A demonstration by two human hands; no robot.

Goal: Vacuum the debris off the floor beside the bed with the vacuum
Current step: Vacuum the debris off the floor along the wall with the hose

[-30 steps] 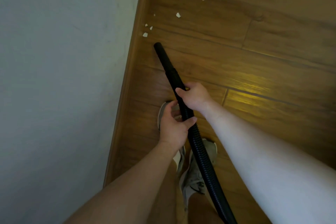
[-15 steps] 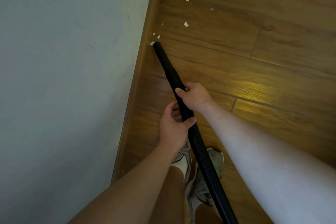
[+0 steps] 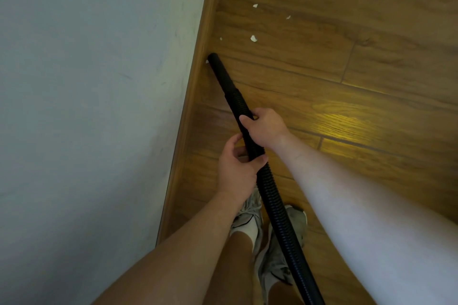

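A black ribbed vacuum hose [image 3: 271,195] runs from the bottom of the view up to a smooth nozzle [image 3: 218,67]. The nozzle tip sits on the wooden floor against the wooden edge strip, touching a small white scrap [image 3: 207,61]. My right hand [image 3: 265,126] grips the hose higher up. Just below it, my left hand [image 3: 236,168] grips the hose too. Several white scraps of debris [image 3: 253,38] lie on the floor beyond the nozzle.
A pale grey surface [image 3: 86,106] fills the left side, bordered by a wooden strip [image 3: 195,77]. My two feet in grey sneakers [image 3: 277,255] stand under the hose. Wood plank floor [image 3: 371,69] extends to the right.
The nozzle tip has advanced along the wooden edge to the nearest scraps, and two small scraps near it are no longer visible. Both hands keep their grip.
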